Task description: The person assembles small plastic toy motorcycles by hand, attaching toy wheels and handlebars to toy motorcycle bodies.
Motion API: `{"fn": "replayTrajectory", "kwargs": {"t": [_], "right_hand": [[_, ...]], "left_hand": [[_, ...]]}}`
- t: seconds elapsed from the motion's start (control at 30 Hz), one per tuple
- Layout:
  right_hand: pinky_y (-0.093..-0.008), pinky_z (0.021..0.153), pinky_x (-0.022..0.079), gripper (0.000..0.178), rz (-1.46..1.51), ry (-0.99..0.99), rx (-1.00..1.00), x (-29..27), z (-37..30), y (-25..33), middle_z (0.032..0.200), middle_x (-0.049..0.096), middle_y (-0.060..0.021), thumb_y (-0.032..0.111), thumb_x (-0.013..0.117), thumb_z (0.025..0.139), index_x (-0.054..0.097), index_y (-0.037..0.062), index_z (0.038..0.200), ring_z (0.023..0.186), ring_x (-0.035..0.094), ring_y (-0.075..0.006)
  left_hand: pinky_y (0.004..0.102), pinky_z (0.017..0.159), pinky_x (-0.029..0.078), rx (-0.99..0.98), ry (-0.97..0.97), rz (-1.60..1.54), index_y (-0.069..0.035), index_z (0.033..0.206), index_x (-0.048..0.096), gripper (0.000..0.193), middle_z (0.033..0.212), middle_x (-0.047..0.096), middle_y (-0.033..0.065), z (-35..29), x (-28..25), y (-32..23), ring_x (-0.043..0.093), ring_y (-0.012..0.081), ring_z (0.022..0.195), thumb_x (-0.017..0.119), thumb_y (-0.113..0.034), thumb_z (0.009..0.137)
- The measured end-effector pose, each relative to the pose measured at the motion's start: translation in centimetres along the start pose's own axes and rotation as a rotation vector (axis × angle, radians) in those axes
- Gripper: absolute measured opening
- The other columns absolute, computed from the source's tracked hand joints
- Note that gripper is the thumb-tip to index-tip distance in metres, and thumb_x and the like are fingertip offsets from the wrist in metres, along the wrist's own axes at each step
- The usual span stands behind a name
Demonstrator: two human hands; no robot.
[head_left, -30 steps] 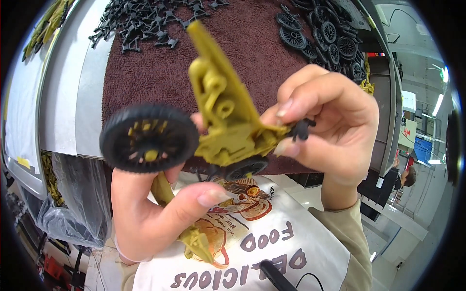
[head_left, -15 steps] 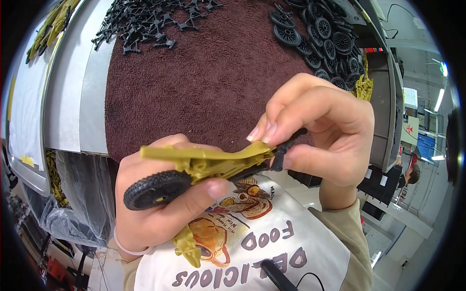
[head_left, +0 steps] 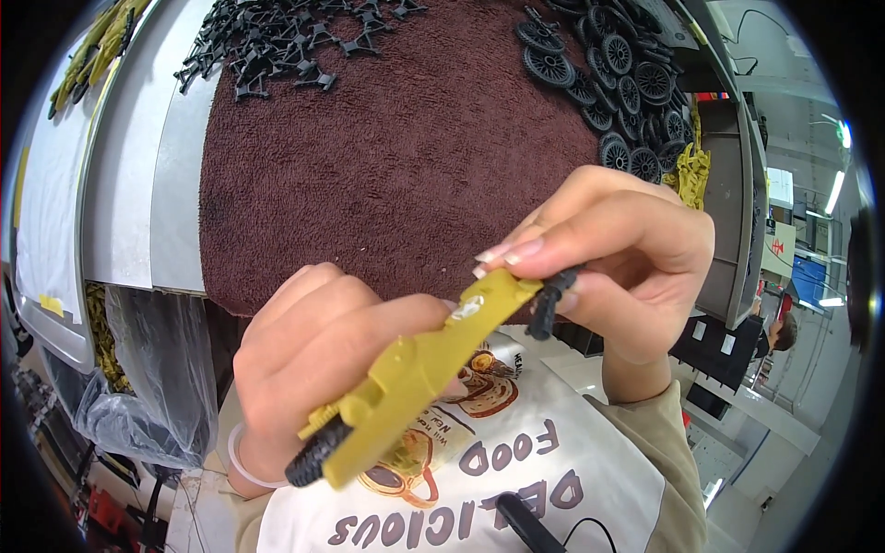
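A toy motorcycle with an olive-yellow plastic body (head_left: 415, 369) is held tilted between my hands, above the apron. My left hand (head_left: 323, 341) is closed around its middle, with the thumb mostly hidden behind the body. A black tyre (head_left: 316, 453) shows at its lower left end, partly covered by the body. At the upper right end, the fingers and thumb of my right hand (head_left: 627, 249) pinch the body near a black piece (head_left: 551, 302), whose exact shape is partly hidden by the fingertips.
A dark red towel (head_left: 396, 166) covers the work surface. Small black frame-like parts (head_left: 286, 46) are heaped at its far left, black spoked wheels (head_left: 618, 83) at its far right. Yellow parts (head_left: 691, 175) sit beside the wheels. A clear plastic bag (head_left: 157, 387) hangs at the left.
The motorcycle has been turned so its body now faces up, and its wheel end has swung down toward me. My left hand has rolled over with it. My right hand keeps its pinch.
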State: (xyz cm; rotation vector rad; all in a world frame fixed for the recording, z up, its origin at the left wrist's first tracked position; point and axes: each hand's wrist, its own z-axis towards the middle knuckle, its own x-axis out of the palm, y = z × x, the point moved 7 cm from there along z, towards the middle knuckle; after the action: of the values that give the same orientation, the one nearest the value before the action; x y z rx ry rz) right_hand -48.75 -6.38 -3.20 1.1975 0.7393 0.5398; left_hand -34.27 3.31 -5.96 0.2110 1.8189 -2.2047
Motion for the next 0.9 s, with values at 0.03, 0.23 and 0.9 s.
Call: {"fn": "replayTrajectory", "kwargs": {"t": [0.03, 0.23, 0.9], "right_hand": [[-0.0362, 0.071, 0.06, 0.018, 0.024, -0.012, -0.013, -0.1, 0.0, -0.1, 0.081, 0.065, -0.0202, 0.006, 0.068, 0.081, 0.067, -0.0104, 0.089, 0.077, 0.07, -0.0311], [-0.0371, 0.068, 0.06, 0.017, 0.041, -0.03, -0.021, 0.2, -0.3, 0.2, 0.077, 0.064, -0.0173, 0.01, 0.071, 0.081, 0.07, -0.0061, 0.086, 0.073, 0.07, -0.0301], [-0.0368, 0.071, 0.059, 0.017, 0.087, -0.079, 0.11, 0.2, 0.5, 0.0, 0.084, 0.065, -0.0242, 0.0, 0.059, 0.081, 0.064, -0.0132, 0.089, 0.076, 0.07, -0.031]], "left_hand": [[0.0299, 0.052, 0.034, 0.076, -0.015, 0.04, 0.0, 0.087, 0.069, 0.031, 0.068, 0.056, 0.005, 0.2, -0.1, -0.5, 0.048, 0.0159, 0.057, 0.076, -0.025, 0.07], [0.0293, 0.049, 0.032, 0.196, -0.041, 0.1, -0.002, 0.088, 0.071, 0.032, 0.064, 0.051, 0.0017, 0.0, -0.1, -1.3, 0.046, 0.0153, 0.053, 0.073, -0.015, 0.06], [0.0309, 0.061, 0.046, -0.18, -0.223, -0.429, 0.002, 0.084, 0.068, 0.03, 0.076, 0.067, 0.0124, -0.9, 0.3, 2.2, 0.062, 0.0234, 0.063, 0.08, -0.024, 0.075]]}}
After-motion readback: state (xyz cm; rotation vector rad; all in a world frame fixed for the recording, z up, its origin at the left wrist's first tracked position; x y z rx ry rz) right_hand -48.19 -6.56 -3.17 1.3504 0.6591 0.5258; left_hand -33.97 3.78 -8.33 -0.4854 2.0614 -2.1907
